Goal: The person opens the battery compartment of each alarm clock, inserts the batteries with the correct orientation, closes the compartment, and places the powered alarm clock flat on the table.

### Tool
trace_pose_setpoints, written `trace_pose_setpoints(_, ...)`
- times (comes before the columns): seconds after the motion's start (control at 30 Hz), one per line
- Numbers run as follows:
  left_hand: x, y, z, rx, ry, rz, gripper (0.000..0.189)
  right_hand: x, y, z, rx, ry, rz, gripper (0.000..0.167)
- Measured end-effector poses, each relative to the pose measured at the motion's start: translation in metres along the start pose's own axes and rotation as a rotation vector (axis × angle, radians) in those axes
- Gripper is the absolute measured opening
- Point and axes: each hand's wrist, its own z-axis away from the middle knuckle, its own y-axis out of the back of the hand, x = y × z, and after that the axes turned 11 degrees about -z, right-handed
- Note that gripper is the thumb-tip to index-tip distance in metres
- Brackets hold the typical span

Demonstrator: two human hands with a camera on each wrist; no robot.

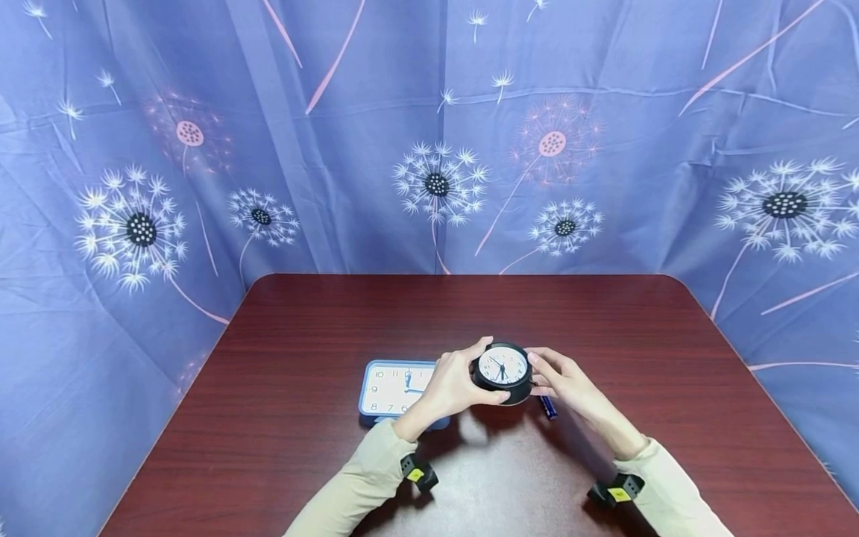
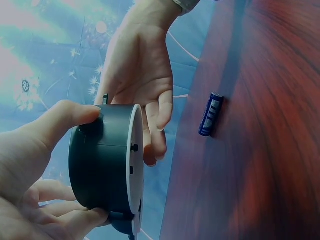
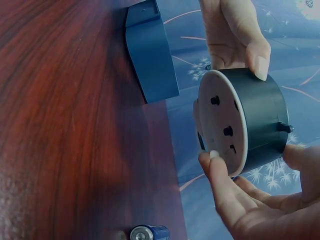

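My left hand (image 1: 451,382) grips a round black alarm clock (image 1: 505,369) by its left side, thumb and fingers on opposite parts of the case. The white dial faces up toward the head camera. At the clock's right edge is my right hand (image 1: 569,384). In the right wrist view, that hand's fingers (image 3: 227,195) lie against the pale back plate with small black knobs, and its thumb is by the front rim. Both hands hold the clock above the table. A blue cylindrical battery (image 2: 211,114) lies on the table below, near the right hand.
A blue rectangular clock (image 1: 384,391) with a white face stands on the table to the left, partly covered by the left hand. The dark red wooden table (image 1: 302,321) reaches back to a blue curtain (image 1: 362,186) with dandelion prints.
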Motion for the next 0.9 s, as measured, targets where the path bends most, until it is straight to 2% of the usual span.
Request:
trace_pose_setpoints(0.33, 0.0010, 0.0056, 0.0020, -0.049, -0.061, 0.013, 0.090, -0.0030, -0.0022, 0.0054, -0.010, 0.027, -0.016, 0.053)
trace_pose_setpoints(0.6, 0.0025, 0.0063, 0.0004, -0.096, -0.087, 0.052, 0.089, -0.0044, -0.0048, 0.0053, 0.067, 0.041, -0.027, 0.049)
trace_pose_setpoints(0.73, 0.0028, 0.0057, 0.0001, -0.083, -0.113, 0.065, 0.088, -0.0043, -0.0049, 0.0052, 0.090, 0.044, -0.036, 0.049)
trace_pose_setpoints(0.9, 0.0035, 0.0064, 0.0005, -0.055, -0.078, 0.107, 0.089, -0.0041, -0.0054, 0.0036, 0.114, 0.041, -0.113, 0.050)
